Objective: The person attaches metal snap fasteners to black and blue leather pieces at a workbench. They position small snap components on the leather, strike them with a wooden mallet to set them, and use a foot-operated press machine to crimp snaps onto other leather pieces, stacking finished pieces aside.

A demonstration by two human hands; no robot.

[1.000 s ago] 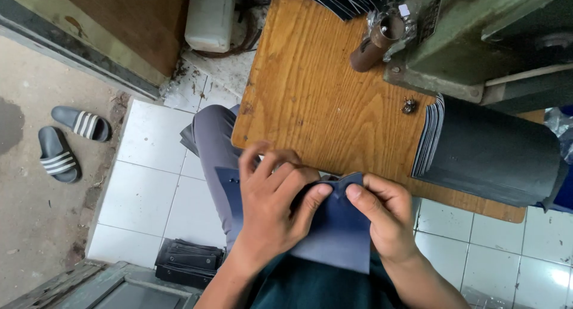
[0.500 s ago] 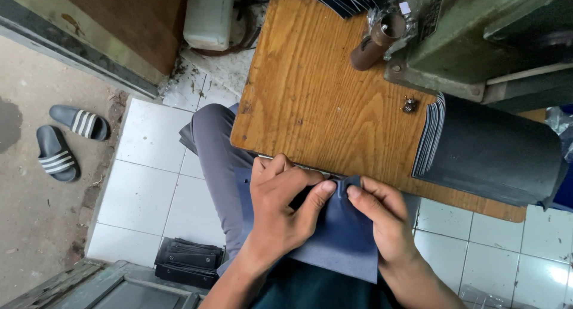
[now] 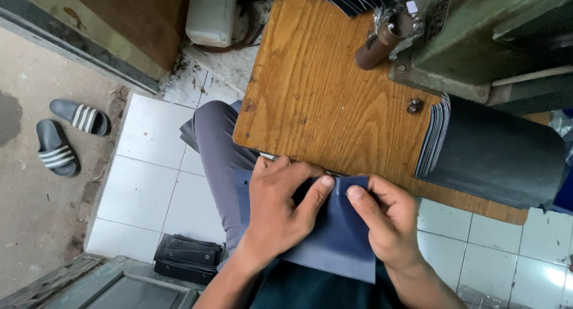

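Bottom centre of the frame, I've got both hands on a flat dark blue piece of fabric (image 3: 337,237) lying over my lap. My left hand (image 3: 277,210) is curled over its upper left part, fingers pinching the top edge; my right hand (image 3: 388,222) is closed on the upper right corner, thumb pressed on top. Just above, the fabric's top edge meets the near edge of the wooden surface (image 3: 322,100). At right centre, a thick stack of dark sheets (image 3: 495,154) hangs over that surface. Upper right, a green metal machine (image 3: 477,34). Far left, a pair of black striped sandals (image 3: 65,136) on the floor.
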